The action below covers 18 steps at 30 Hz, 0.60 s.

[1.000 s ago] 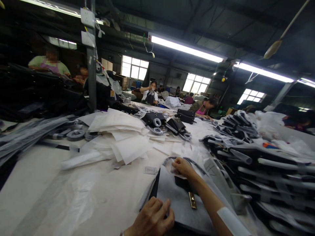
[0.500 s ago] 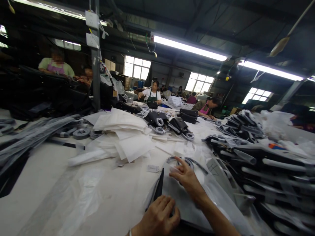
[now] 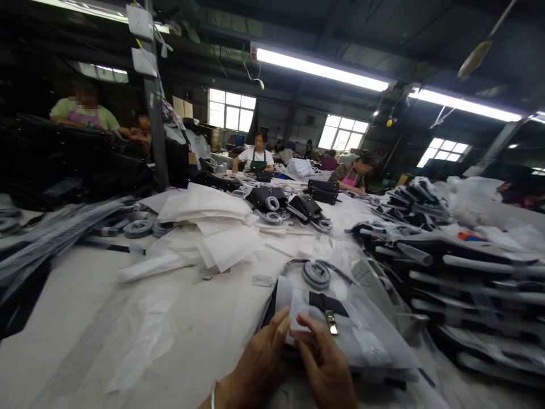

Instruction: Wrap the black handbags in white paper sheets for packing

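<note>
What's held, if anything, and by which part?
The left hand and right hand are at a pale strip, near its lower end; whether they grip it can't be told.

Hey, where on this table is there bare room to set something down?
The white table has a bare patch between the clear plastic film and the wrapped bag, with white sheets bordering its far side, and another left of the film. It's crowded right of the bag, where black pieces are piled, and farther back, among black bags and coils.

Factory workshop: aproned workers, worktable heaped with black bags, strip lights overhead.
</note>
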Tool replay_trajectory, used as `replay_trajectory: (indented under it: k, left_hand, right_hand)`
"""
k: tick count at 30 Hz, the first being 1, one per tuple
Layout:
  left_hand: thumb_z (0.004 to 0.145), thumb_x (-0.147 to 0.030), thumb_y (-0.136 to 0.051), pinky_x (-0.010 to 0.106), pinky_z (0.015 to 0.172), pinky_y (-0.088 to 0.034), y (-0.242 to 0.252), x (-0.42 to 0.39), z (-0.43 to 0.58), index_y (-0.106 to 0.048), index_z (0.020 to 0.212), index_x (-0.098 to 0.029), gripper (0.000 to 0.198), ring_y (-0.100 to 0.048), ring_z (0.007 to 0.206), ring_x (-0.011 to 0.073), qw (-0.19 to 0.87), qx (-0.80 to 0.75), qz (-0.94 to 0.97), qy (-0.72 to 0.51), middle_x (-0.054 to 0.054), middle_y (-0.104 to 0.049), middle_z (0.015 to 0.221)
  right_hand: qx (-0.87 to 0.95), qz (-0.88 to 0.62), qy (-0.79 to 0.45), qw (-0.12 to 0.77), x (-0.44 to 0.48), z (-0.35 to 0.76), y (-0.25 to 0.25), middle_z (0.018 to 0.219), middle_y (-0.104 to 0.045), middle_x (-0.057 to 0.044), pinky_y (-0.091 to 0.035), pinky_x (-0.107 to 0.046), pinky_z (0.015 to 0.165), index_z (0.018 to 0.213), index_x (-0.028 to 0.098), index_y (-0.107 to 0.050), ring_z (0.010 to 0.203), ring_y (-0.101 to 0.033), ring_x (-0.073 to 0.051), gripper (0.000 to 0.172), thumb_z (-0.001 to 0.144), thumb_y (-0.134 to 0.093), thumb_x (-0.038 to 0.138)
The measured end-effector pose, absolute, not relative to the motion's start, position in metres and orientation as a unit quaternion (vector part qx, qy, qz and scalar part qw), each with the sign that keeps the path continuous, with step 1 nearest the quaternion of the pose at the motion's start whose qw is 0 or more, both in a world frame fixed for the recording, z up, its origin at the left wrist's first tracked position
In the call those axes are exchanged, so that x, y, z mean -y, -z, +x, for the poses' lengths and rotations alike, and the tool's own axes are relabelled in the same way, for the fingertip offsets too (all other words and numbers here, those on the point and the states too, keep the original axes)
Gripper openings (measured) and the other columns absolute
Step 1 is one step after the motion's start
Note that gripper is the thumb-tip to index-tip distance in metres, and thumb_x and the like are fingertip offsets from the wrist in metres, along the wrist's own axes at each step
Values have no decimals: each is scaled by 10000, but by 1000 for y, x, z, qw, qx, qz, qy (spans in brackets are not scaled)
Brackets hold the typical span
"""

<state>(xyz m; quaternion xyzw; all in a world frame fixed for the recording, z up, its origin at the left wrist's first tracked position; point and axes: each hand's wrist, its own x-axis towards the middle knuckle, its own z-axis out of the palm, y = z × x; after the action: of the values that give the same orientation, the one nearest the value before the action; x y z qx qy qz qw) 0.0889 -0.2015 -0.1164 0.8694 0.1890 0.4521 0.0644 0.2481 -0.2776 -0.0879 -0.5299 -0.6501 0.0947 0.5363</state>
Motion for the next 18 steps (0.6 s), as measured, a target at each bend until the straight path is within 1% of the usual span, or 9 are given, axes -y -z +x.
replay_trajectory:
  k: [3, 7, 9, 11, 12, 13, 14, 16, 18]
  left_hand:
    - [1024, -161, -345, 297, 936, -572, 109, 201, 85, -348, 1447, -110, 426, -652, 1155, 199, 56, -165, 887, -429, 193, -577, 1371]
    - [1061, -241, -360, 301, 958, -565, 96, 200, 82, -529, 1268, -156, 280, -681, 1085, 177, 46, -111, 901, -416, 92, -717, 1140]
    - [1057, -216, -358, 321, 932, -582, 93, 201, 83, -565, 1218, -147, 271, -696, 1038, 187, 13, -109, 905, -412, 92, -725, 1105]
    - [1050, -172, -347, 331, 920, -589, 93, 202, 85, -576, 1223, -135, 290, -697, 1032, 193, -20, -110, 910, -400, 102, -721, 1119]
    - [1047, -157, -342, 332, 920, -589, 94, 202, 86, -578, 1226, -129, 298, -696, 1032, 192, -31, -110, 911, -397, 105, -720, 1123]
    - [1044, -151, -341, 332, 924, -588, 95, 202, 87, -581, 1226, -124, 302, -694, 1036, 192, -37, -110, 910, -397, 107, -719, 1127]
    - [1041, -142, -341, 332, 928, -586, 95, 202, 87, -585, 1222, -120, 305, -692, 1038, 191, -42, -111, 909, -399, 106, -719, 1127]
    - [1036, -133, -349, 338, 936, -583, 96, 202, 83, -591, 1219, -114, 304, -690, 1048, 195, -55, -112, 908, -400, 107, -720, 1127]
    - [1035, -131, -348, 349, 932, -586, 97, 200, 75, -587, 1235, -105, 313, -686, 1064, 203, -72, -111, 908, -397, 118, -719, 1134]
  right_hand:
    - [711, -491, -16, 502, 286, 240, 87, 1086, -735, -48, -609, -245, 862, 1263, 266, -606, 961, -737, -196, 329, 963, -553, 143]
    - [791, -434, 28, 430, 302, 251, 70, 1056, -741, -51, -599, -209, 853, 1289, 227, -579, 958, -729, -174, 341, 962, -546, 137]
    - [775, -471, 96, 410, 311, 284, 54, 1076, -742, -48, -594, -243, 882, 1260, 246, -608, 973, -724, -186, 317, 949, -581, 189]
    - [629, -606, 192, 447, 318, 334, 38, 1133, -727, -85, -561, -393, 969, 1199, 248, -648, 1057, -694, -267, 292, 923, -609, 331]
    - [538, -694, 184, 442, 318, 362, 32, 1220, -687, -141, -528, -488, 998, 1229, 208, -636, 1130, -654, -338, 442, 875, -626, 472]
    - [459, -761, 150, 433, 318, 388, 28, 1214, -681, -187, -535, -543, 951, 1203, 168, -647, 1101, -655, -393, 596, 788, -642, 596]
    - [414, -811, 52, 409, 316, 411, 28, 1164, -697, -212, -557, -546, 888, 1167, 142, -662, 1037, -678, -409, 677, 720, -654, 650]
    - [405, -830, -112, 366, 308, 440, 33, 1071, -734, -199, -555, -505, 878, 1070, 137, -699, 993, -696, -398, 655, 636, -679, 627]
    - [433, -818, -170, 338, 297, 445, 43, 1063, -746, -164, -537, -470, 902, 1053, 152, -713, 998, -698, -375, 597, 632, -680, 574]
